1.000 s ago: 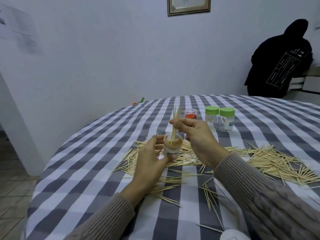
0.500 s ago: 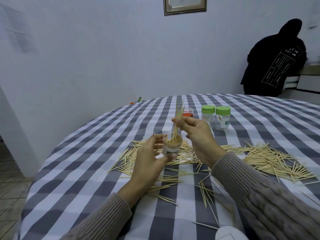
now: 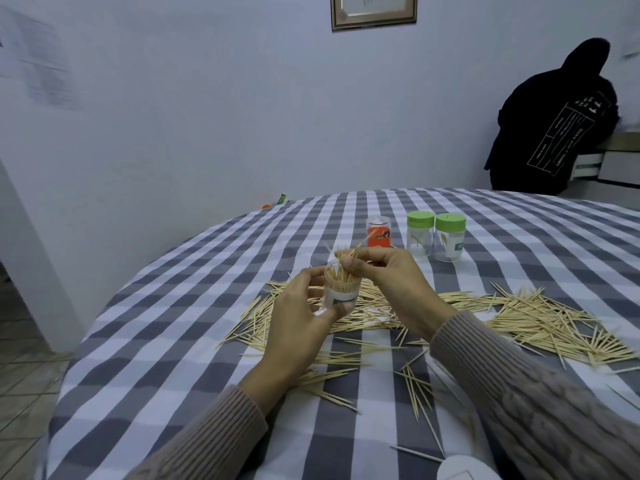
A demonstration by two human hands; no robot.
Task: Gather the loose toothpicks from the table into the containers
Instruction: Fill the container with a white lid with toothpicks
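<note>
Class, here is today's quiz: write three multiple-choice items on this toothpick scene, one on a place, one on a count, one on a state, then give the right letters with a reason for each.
1. Where does the red jar stand?
A. Left of the two green-lidded jars
B. Between them
C. Right of them

2. How many green lids show on the table?
A. One
B. Two
C. Four

3. What state is the jar held by the left hand in?
A. Lidded and empty
B. Lying on its side
C. Open-topped, packed with toothpicks

Answers:
1 A: the red jar is left of both green-lidded jars.
2 B: each of those two jars carries one green lid.
3 C: toothpick tips fill its open mouth while the right hand pinches more toothpicks above it.
</note>
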